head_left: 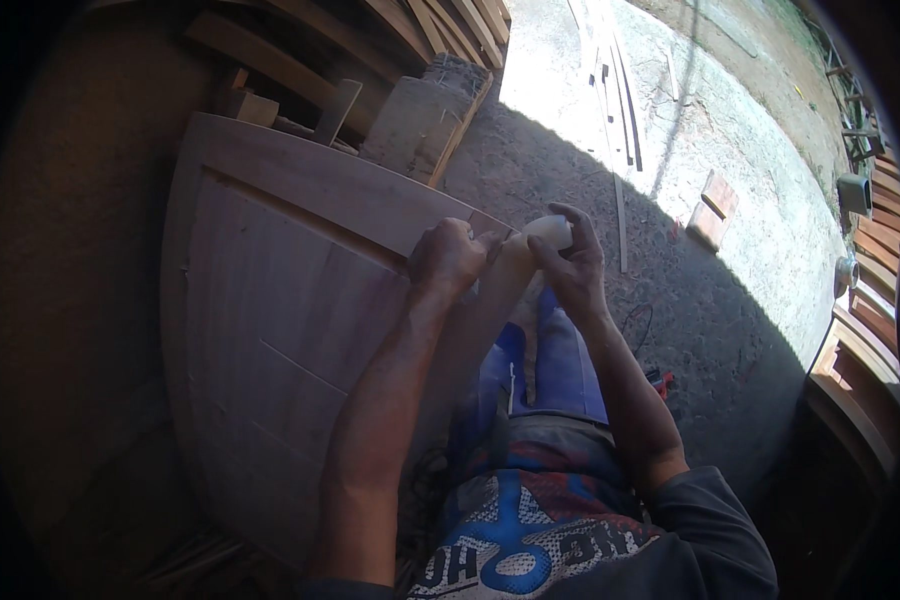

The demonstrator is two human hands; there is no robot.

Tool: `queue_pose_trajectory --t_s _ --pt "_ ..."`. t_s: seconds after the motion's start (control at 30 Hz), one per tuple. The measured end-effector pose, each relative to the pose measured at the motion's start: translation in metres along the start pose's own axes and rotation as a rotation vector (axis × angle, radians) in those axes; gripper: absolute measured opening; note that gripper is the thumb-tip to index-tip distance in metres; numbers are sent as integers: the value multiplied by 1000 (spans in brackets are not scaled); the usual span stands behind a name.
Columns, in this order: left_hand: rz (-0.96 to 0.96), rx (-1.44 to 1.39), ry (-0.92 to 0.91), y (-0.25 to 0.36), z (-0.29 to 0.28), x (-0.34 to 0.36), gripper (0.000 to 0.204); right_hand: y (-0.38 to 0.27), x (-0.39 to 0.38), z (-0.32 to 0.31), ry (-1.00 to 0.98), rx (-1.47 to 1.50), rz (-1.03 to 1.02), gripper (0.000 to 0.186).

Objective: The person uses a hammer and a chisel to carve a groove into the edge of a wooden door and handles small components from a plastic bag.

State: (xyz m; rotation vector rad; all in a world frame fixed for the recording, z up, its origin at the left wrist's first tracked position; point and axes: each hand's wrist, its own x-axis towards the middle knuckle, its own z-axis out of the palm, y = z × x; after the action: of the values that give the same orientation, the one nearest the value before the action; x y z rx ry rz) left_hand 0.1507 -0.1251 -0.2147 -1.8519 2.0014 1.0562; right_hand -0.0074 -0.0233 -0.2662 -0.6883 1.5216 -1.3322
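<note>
A wooden door panel [260,280] with a recessed groove lies in front of me, toward the left. At its upper right corner my left hand [450,255] is closed, fingers curled against the frame, and what it holds is hidden. Just to the right, my right hand [575,260] grips a pale, rounded white object [550,233], possibly a small container, with thumb and fingers around it, beside the same corner. The door's near edge runs down between my forearms, next to my blue-clad legs [560,360].
Stacked boards [280,60] and a dusty block [410,120] stand behind the door. Long strips [620,110] and two short wooden pieces [715,205] lie on the concrete floor. Wooden pieces [880,230] line the right side. A red object [660,380] lies near my right arm.
</note>
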Motion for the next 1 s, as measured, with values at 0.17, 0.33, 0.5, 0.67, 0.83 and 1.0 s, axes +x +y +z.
queue_pose_trajectory --t_s 0.17,0.33,0.5,0.67,0.83,1.0 --pt "-71 -24 55 6 13 -13 48 -1 16 -11 69 518 287 54" --pt "-155 -195 137 9 36 -15 52 -9 53 -20 -24 486 292 55" --pt "-239 -311 190 13 46 -19 51 -33 91 -17 -251 329 344 56" --pt "-446 -423 218 29 51 -27 52 -55 123 -2 -561 11 348 54" --pt "-598 -418 285 46 62 -34 55 -68 144 13 -885 -195 270 54" --pt "-653 -519 314 50 69 -29 54 -60 147 25 -983 -146 341 54"
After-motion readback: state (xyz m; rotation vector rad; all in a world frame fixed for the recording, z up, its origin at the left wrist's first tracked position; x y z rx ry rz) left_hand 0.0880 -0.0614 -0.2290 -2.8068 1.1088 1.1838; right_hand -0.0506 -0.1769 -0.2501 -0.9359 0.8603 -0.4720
